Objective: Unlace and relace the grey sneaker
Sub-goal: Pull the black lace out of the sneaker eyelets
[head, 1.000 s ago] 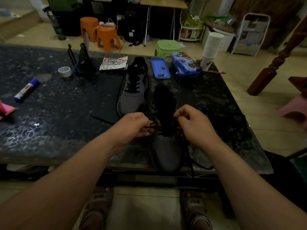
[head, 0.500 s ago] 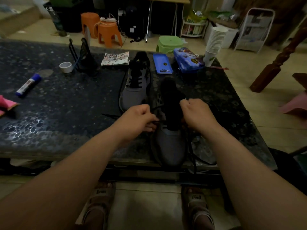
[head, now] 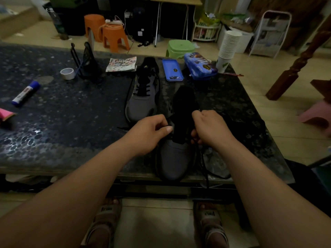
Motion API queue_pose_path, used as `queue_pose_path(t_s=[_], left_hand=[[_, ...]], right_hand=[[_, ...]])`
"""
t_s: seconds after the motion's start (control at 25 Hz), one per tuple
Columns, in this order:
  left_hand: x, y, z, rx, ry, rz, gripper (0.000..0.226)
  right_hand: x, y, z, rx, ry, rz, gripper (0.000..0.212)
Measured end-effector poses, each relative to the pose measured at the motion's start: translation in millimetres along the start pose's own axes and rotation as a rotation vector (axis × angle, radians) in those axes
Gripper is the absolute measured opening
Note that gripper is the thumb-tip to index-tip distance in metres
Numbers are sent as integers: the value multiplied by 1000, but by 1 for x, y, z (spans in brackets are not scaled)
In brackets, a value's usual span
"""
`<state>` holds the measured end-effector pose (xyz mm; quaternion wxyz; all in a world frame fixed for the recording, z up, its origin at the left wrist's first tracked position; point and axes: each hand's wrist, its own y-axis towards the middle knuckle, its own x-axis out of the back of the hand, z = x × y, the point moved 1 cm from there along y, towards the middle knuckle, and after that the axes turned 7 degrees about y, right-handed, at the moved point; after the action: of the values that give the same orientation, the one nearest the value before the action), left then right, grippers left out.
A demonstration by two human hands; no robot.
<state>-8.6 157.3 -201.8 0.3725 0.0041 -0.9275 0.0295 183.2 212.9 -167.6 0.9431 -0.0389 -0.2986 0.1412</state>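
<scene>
Grey sneaker [head: 174,156] is being worked at its eyelets: the left hand [head: 150,133] is pinching the black lace [head: 204,163] between thumb and curled fingers, and the right hand [head: 209,129] is clenching round it opposite. It is lying at the table's [head: 71,113] near edge, lengthwise away from the person, toe pointing toward them. Both hands are keeping the grips of half a second ago. A mark on the second sneaker [head: 143,102] is showing too small to read.

Grey sneaker [head: 174,158], black lace [head: 205,169], dark speckled table [head: 71,113].
</scene>
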Motion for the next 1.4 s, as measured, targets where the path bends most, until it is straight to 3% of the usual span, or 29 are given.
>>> queue_pose_path(t_s=[0.08, 0.2, 0.28, 0.32, 0.36, 0.48, 0.52, 0.72, 0.8, 0.92, 0.96, 1.0, 1.04, 1.08, 1.16, 1.24, 1.32, 1.4], left_hand=[[0, 1, -1, 102, -176, 0, 22], [6, 1, 0, 395, -1000, -230, 17], [12, 1, 3, 428, -1377, -326, 16], [12, 1, 4, 419, -1363, -332, 17], [11, 2, 5, 393, -1174, -319, 19], [1, -2, 0, 153, -112, -223, 19], [-2, -4, -2, 82, 106, -188, 18], [5, -4, -5, 32, 181, -108, 27], [3, -2, -7, 127, -117, -74, 24], [17, 4, -9, 336, -1204, -158, 23], [24, 5, -6, 358, -1476, -183, 26], [30, 7, -4, 379, -1594, -199, 28], [34, 7, -1, 390, -1500, -210, 29], [35, 5, 2, 370, -1213, -215, 29], [25, 0, 3, 217, -392, -165, 30], [11, -4, 3, 63, 117, -47, 31], [9, -5, 0, 18, 141, 15, 33], [16, -1, 1, 131, -187, -50, 34]], right_hand=[[1, 0, -1, -1, -5, -6, 34], [3, 5, -3, -61, 27, -9, 35], [2, 9, -4, -93, 41, -14, 38], [1, 10, -2, -109, 39, -25, 40], [-1, 10, 0, -123, 38, -33, 43], [-3, 11, 0, -126, 22, -40, 44], [-2, 10, 0, -116, 6, -32, 43], [-4, 12, 3, -74, -25, 4, 38], [-3, 15, -1, -120, 11, -25, 42], [0, 15, -3, -140, 6, -37, 45], [0, 15, -2, -148, 13, -47, 47], [2, 13, -1, -158, 15, -57, 48], [3, 13, 0, -158, 9, -65, 49], [2, 12, 1, -145, -11, -63, 49], [1, 13, 2, -93, -63, -54, 45], [0, 13, 0, -55, -92, -49, 41], [1, 11, -2, -52, -50, -46, 38], [4, 10, -3, -78, -31, -49, 38]])
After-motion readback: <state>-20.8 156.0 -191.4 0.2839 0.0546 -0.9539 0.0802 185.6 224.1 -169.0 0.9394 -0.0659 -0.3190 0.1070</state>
